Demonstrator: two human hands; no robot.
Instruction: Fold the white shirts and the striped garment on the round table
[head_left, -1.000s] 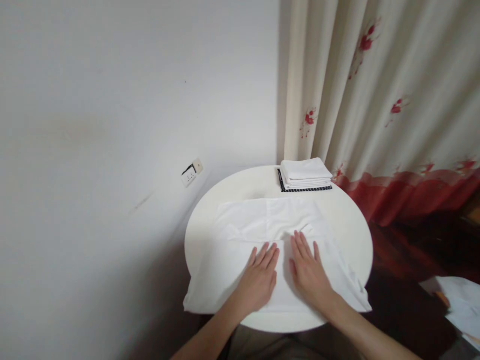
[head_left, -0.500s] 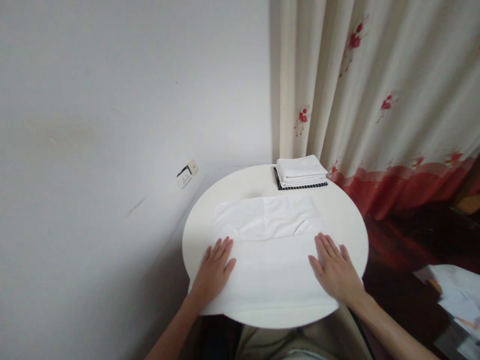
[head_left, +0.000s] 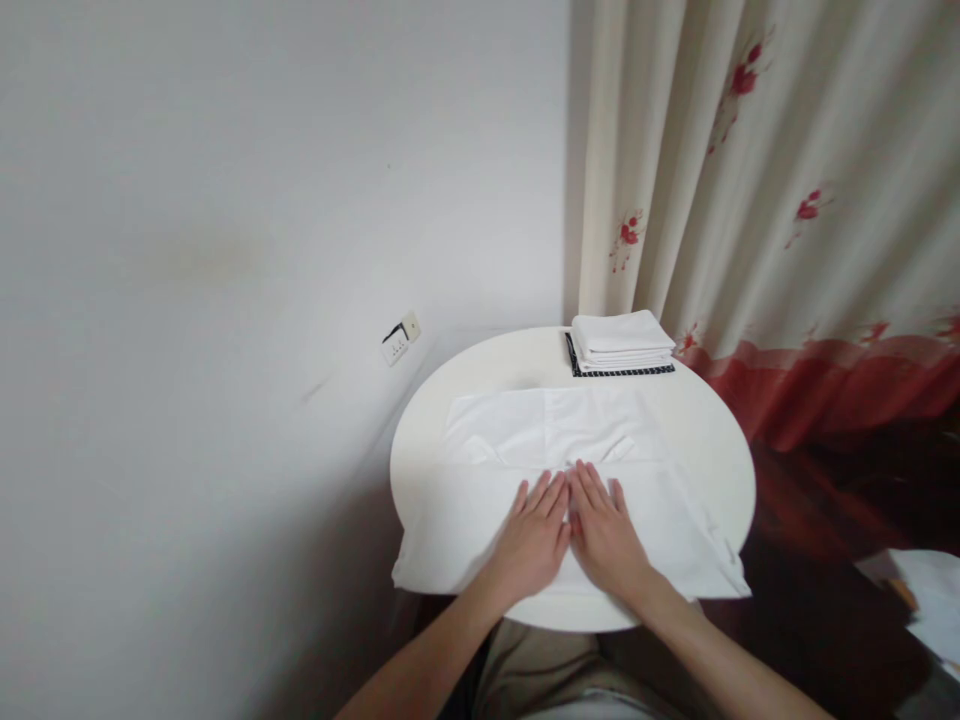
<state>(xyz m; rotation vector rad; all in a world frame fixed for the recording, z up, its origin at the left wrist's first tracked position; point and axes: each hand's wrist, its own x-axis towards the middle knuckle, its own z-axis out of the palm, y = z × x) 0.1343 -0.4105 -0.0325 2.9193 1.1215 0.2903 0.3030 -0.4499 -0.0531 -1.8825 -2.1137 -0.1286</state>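
Note:
A white garment [head_left: 465, 510] lies partly folded on a round white table [head_left: 420, 440], its near corners hanging past the table's front edge. Two small flaps or pockets show in its far part, either side of a centre seam. My left hand [head_left: 532, 535] rests flat on the folded cloth near the middle, fingers stretched out. Beside it, my right hand [head_left: 604, 535] also lies flat on the cloth. The fingertips of both hands almost meet at the fold's far edge. Neither hand grips the fabric.
Folded white cloths [head_left: 622, 340] are stacked on a black patterned item [head_left: 626, 372] at the table's back right. A wall with a socket [head_left: 395, 346] borders the left. A floral curtain [head_left: 750, 200] hangs behind. White items [head_left: 930, 600] lie low on the right.
Both hands have slid inward from the garment's sides to its middle. The near corners of the cloth now spread wider. The view has shifted slightly left.

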